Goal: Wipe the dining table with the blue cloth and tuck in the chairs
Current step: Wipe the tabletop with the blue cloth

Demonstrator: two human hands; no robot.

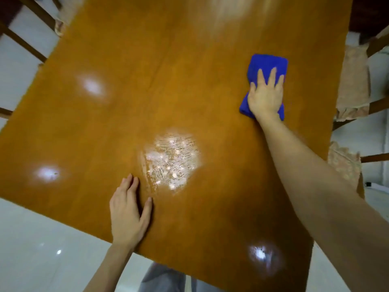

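The wooden dining table (130, 85) fills most of the view, its near edge running across the bottom. A folded blue cloth (268, 65) lies on the table's right side. My right hand (265, 95) presses flat on the cloth with straight fingers spread, arm stretched forward. My left hand (128, 213) rests flat on the table near its front edge, fingers straight. A streaky wet patch (172, 161) glints on the wood between the two hands.
Chairs with beige cushions stand along the right side, one (353, 87) further back and one (345, 165) nearer. Dark wooden chair frames (23, 39) show at the upper left. Pale tiled floor (42, 239) lies below the table's near edge.
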